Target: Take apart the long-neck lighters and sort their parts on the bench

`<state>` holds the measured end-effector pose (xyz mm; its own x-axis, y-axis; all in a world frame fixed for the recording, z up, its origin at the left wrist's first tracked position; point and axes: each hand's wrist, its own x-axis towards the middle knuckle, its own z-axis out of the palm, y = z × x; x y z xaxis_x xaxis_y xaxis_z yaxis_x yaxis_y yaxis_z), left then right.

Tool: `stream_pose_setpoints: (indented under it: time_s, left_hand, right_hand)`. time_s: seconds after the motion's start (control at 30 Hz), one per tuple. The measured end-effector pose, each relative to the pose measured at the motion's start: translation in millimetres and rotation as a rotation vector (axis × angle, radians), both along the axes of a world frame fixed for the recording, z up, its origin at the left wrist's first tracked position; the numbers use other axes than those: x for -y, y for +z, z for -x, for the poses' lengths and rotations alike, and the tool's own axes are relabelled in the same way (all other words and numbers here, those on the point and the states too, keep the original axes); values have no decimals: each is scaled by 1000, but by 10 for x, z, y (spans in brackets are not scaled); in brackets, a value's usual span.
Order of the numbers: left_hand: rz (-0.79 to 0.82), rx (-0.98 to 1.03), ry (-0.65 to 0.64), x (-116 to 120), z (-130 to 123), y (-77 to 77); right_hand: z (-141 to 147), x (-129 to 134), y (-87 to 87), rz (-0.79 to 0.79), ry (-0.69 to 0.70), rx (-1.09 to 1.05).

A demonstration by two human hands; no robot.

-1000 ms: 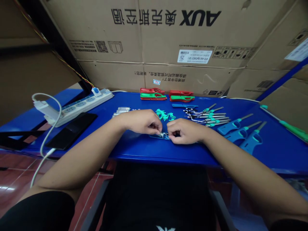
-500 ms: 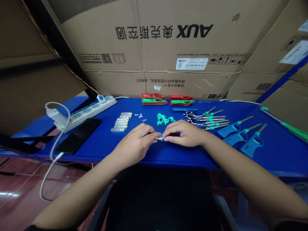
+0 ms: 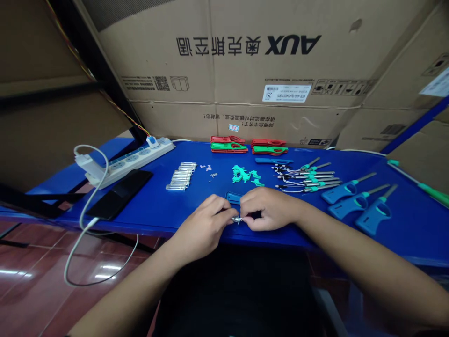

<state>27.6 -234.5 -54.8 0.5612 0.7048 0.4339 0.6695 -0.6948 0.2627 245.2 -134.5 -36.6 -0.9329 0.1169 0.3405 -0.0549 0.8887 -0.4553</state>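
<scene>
Head view: left hand (image 3: 201,229) and right hand (image 3: 270,209) low over the blue desk (image 3: 147,206), fingers (image 3: 221,216) of both curled and pinching a small metal fitting (image 3: 237,219) between them; just beyond, a blue plastic casing (image 3: 233,198); farther off, teal plastic pieces (image 3: 243,175), blue lighters (image 3: 375,216), red and green plastic clips (image 3: 228,146), cardboard cartons (image 3: 245,70).

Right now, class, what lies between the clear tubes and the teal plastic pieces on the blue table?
In the head view, a few tiny silvery parts lie between the clear tubes and the teal plastic pieces.
</scene>
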Motion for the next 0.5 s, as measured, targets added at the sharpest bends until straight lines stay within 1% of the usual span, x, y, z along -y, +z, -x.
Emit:
stream_pose_setpoints:
  time_s: [0.13,0.2,0.23,0.3,0.37,0.43,0.5]
  left_hand:
    - [17,-23,34,39,8,-106]
    - [54,-28,22,37,7,-153]
    - [78,-22,2,34,4,-169]
    - [121,19,-32,31,-2,-183]
    - [147,85,-24,36,17,-169]
    - [181,115,3,43,97,-131]
    - [220,80,20,45,265,-78]
  right_hand:
    - [84,21,-103,-96,66,13]
    - [101,-14,-131,-127,58,17]
    - [98,-42,-127,-141,19,2]
    - [63,-113,-82,-156,-101,-41]
    - [7,-186,-5,-156,-218,-82]
    - [-32,-255,68,-162,-310,-96]
    - [-11,-332,111,-203,-414,-76]
